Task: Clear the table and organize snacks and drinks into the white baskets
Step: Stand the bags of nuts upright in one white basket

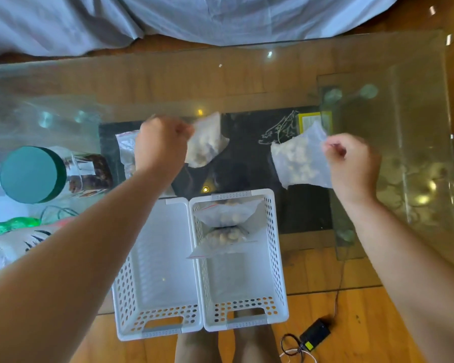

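Two white perforated baskets stand side by side at the table's near edge. The left basket (157,271) holds nothing. The right basket (275,247) holds two clear snack bags (227,226) at its far end. My left hand (161,150) pinches a clear bag of pale snacks (205,145) by its corner, above the table. My right hand (351,163) pinches another clear snack bag (299,161) by its top edge, lifted to the right. A third small bag (126,150) lies on the table, partly hidden behind my left wrist.
A jar with a teal lid (32,174) stands at the left on the glass table (247,79). Green and white packaging (13,231) lies below the jar. A black adapter with cable (313,335) sits on the wooden floor. A pale cloth (168,17) covers furniture beyond the table.
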`<action>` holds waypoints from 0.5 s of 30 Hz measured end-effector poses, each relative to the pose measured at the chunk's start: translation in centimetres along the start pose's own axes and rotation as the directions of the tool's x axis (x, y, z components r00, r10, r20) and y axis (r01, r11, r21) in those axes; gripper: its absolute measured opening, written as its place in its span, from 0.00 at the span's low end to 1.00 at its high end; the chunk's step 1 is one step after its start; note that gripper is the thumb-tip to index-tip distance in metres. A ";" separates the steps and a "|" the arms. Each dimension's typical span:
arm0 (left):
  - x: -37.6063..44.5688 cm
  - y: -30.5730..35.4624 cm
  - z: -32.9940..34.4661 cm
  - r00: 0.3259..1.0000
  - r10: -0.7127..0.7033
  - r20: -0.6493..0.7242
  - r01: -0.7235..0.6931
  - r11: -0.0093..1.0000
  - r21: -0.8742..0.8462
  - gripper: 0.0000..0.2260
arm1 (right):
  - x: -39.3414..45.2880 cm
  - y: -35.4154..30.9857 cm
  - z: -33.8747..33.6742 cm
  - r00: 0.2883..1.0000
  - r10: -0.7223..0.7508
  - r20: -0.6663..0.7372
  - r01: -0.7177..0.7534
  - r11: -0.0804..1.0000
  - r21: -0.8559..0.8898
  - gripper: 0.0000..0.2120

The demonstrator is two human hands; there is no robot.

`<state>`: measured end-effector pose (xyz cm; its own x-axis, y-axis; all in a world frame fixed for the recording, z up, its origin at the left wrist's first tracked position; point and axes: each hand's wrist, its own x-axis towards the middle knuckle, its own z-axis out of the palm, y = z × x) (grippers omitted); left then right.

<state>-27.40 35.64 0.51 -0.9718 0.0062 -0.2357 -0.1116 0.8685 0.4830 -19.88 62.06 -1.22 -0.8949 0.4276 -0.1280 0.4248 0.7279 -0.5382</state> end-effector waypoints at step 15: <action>-2.8 1.2 2.0 0.996 0.092 0.019 -0.089 0.992 -0.088 0.10 | -2.5 -2.6 -1.1 0.998 -0.047 -0.050 0.054 0.987 0.148 0.08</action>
<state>-24.37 37.70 0.05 -0.9737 0.0952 -0.2068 -0.0421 0.8173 0.5747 -18.63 59.64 1.42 -0.9061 0.4186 -0.0607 0.3504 0.6625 -0.6620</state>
